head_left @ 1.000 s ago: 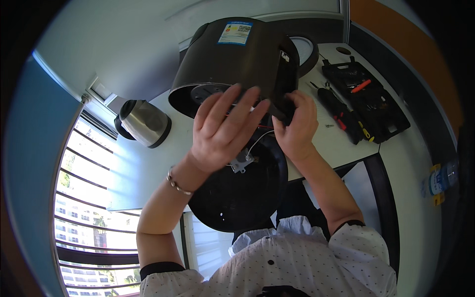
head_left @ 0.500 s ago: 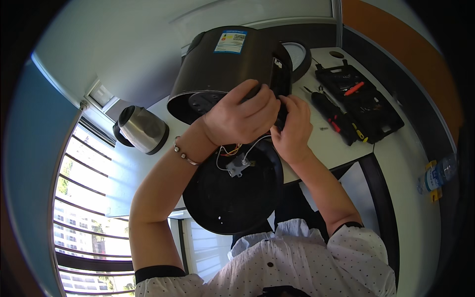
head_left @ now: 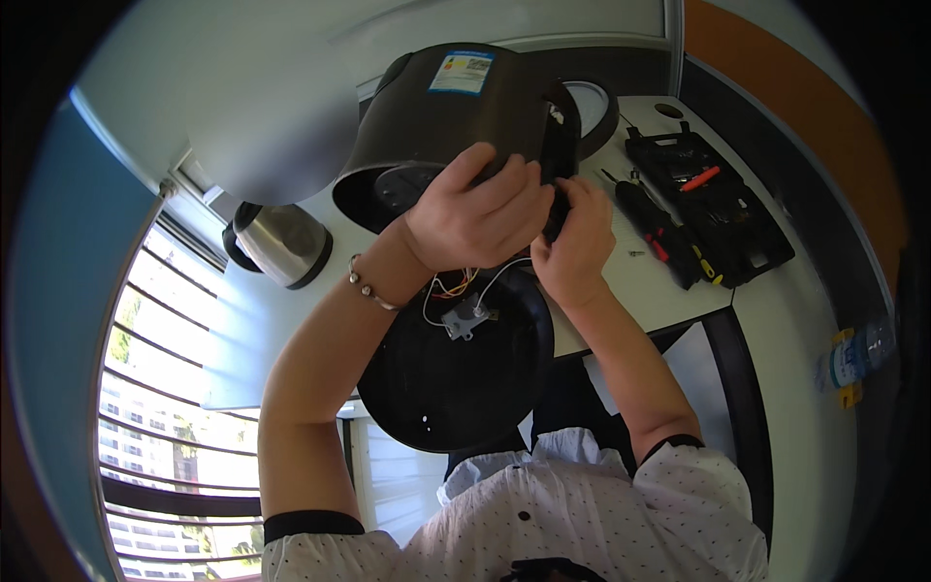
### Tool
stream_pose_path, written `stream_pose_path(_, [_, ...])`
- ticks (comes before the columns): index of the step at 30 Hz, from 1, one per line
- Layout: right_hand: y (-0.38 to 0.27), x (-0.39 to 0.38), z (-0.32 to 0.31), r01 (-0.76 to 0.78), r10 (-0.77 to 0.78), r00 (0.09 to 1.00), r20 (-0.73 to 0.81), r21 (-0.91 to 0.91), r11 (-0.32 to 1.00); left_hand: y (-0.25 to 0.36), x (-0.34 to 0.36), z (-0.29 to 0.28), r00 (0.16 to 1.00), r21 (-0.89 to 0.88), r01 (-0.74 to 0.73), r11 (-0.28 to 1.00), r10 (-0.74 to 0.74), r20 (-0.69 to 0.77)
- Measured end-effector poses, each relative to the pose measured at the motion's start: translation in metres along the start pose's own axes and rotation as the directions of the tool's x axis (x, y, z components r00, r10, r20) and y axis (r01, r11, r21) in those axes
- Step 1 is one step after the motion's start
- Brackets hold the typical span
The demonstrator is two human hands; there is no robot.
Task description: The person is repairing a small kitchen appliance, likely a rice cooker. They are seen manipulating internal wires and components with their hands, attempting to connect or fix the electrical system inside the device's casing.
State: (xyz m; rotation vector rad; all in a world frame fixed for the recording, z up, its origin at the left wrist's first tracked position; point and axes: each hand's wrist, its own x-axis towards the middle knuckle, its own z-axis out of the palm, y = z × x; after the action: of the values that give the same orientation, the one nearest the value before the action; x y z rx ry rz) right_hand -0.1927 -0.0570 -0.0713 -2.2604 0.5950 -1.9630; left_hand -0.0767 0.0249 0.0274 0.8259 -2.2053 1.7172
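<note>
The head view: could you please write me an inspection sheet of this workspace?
Surface: pale table, bearing tools and a steel kettle.
Job's things: dark appliance shell, open end toward the person; round black part below it, carrying a metal bracket.
Clutter: open black tool case; small metal pieces.
Hands: right hand grips the shell's handle; left hand curls beside it, contact hidden.
Cables: thin wires at the round black part; upper ends hidden.
Surroundings: slatted window at left, plastic bottle at right.

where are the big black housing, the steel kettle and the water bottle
black housing point(head_left: 464, 128): head view, middle of its curved side
steel kettle point(head_left: 283, 244): head view, its metal body
water bottle point(head_left: 848, 361): head view, its label
</note>
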Motion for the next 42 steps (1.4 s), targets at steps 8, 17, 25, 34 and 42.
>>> stream_pose_path(8, [0.019, 0.005, 0.000, 0.091, -0.091, 0.996, -0.002, -0.038, 0.995, 0.001, -0.012, 0.001, 0.991, 0.106, 0.121, 0.987, -0.114, -0.070])
stream_pose_path(17, [0.037, 0.008, 0.003, 0.163, -0.163, 0.986, -0.022, 0.005, 0.987, 0.033, -0.063, -0.010, 0.930, -0.107, 0.366, 0.924, -0.366, 0.022])
stream_pose_path(25, [0.039, 0.008, 0.005, 0.162, -0.162, 0.987, -0.025, 0.017, 0.987, 0.031, -0.055, 0.019, 0.884, -0.163, 0.465, 0.870, -0.465, 0.038])
stream_pose_path(34, [0.042, 0.007, 0.006, 0.157, -0.153, 0.987, -0.050, 0.081, 0.984, 0.020, -0.047, 0.013, 0.663, -0.152, 0.748, 0.646, -0.732, 0.157])
stream_pose_path(42, [0.041, 0.010, 0.007, 0.139, -0.133, 0.988, -0.076, 0.083, 0.987, 0.009, -0.045, 0.017, 0.640, -0.112, 0.765, 0.634, -0.731, 0.238])
